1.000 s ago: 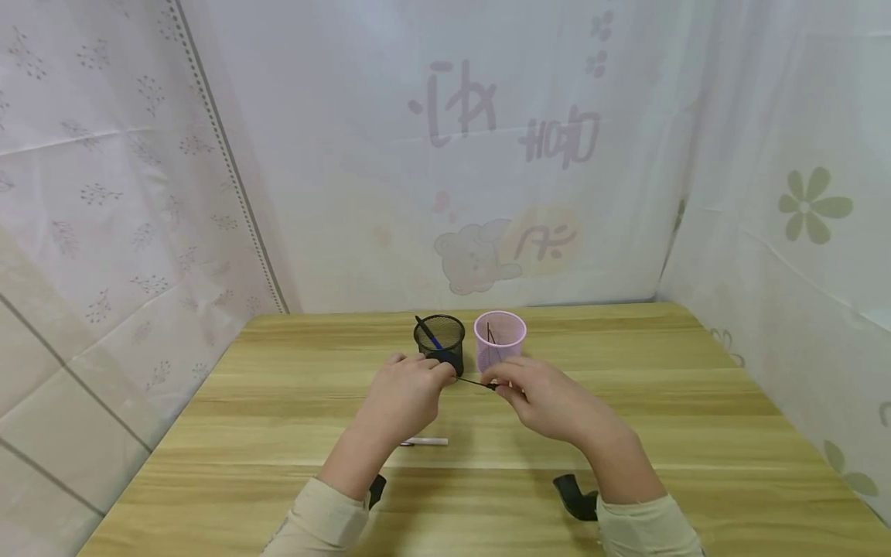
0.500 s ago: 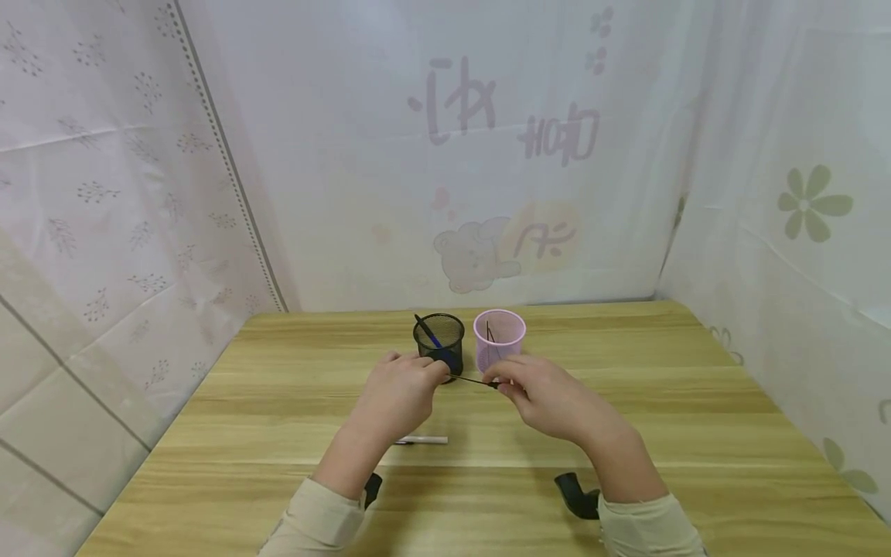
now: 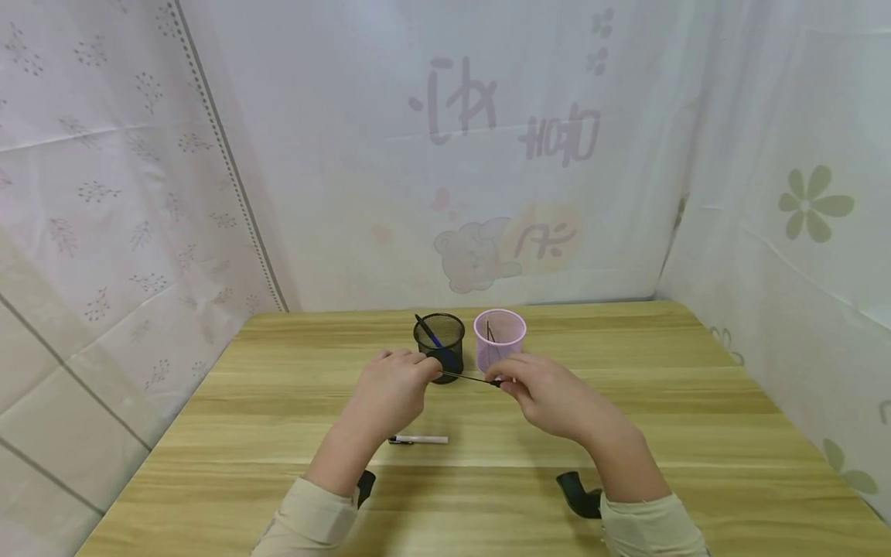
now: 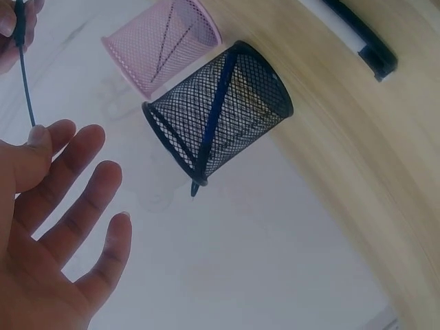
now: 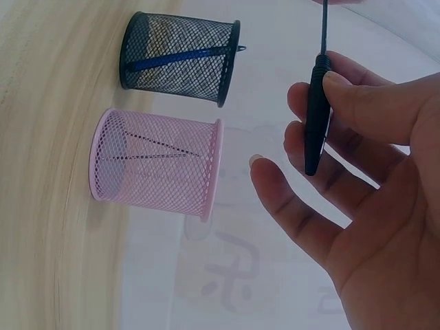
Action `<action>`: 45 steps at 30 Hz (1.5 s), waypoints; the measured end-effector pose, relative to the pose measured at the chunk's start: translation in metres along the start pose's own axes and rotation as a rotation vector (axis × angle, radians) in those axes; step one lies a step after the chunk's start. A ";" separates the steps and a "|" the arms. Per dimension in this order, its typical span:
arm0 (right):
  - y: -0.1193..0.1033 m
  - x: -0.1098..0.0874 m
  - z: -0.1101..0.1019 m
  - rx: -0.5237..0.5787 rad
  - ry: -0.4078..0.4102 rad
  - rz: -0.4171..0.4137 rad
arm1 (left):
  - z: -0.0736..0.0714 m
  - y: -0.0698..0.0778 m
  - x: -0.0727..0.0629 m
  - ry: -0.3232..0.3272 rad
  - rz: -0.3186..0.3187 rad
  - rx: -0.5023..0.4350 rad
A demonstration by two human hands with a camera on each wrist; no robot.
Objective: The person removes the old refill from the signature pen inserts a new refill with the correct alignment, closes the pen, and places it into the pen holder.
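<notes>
Left hand [image 3: 395, 387] pinches the thin end of the rod [image 4: 26, 86], right hand [image 3: 557, 394] its black handle [image 5: 317, 124], off the bench [image 3: 487, 503] near the black cup [image 4: 251, 96] and pink cup [image 5: 158, 185]; best use light grips, in line, so it shouldn't bend.

I make out matt wire mesh on the black cup [image 4: 237, 117] and painted-looking mesh on the pink cup [image 5: 158, 168] beside it. Before the black cup, a metal-looking rod [image 5: 325, 27] meets a ribbed, plastic-looking handle [image 5: 316, 124]. Under that cup, smooth wood-grain tabletop [image 3: 494, 495]; behind it, creased cloth [image 3: 348, 193].
</notes>
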State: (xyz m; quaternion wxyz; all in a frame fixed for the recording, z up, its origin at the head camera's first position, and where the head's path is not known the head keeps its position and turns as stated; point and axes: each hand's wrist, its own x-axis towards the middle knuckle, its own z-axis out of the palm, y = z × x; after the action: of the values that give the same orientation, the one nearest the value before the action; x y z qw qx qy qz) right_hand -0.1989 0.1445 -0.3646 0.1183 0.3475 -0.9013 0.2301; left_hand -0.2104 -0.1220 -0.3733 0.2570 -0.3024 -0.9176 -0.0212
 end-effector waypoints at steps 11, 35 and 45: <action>0.000 -0.001 -0.006 0.010 0.000 0.013 | -0.002 -0.007 -0.002 0.007 -0.009 0.003; 0.007 -0.002 -0.009 0.003 0.044 -0.011 | 0.049 0.005 0.027 -0.362 0.044 0.122; 0.009 -0.003 -0.008 0.014 0.030 0.012 | 0.072 0.011 0.051 -0.488 0.060 0.168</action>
State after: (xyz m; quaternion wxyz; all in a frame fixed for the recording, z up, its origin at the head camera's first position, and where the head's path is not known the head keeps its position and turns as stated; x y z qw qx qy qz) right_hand -0.2020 0.1560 -0.3612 0.1281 0.3394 -0.8998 0.2424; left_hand -0.2719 -0.0710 -0.4119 0.0527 -0.3033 -0.9416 0.1364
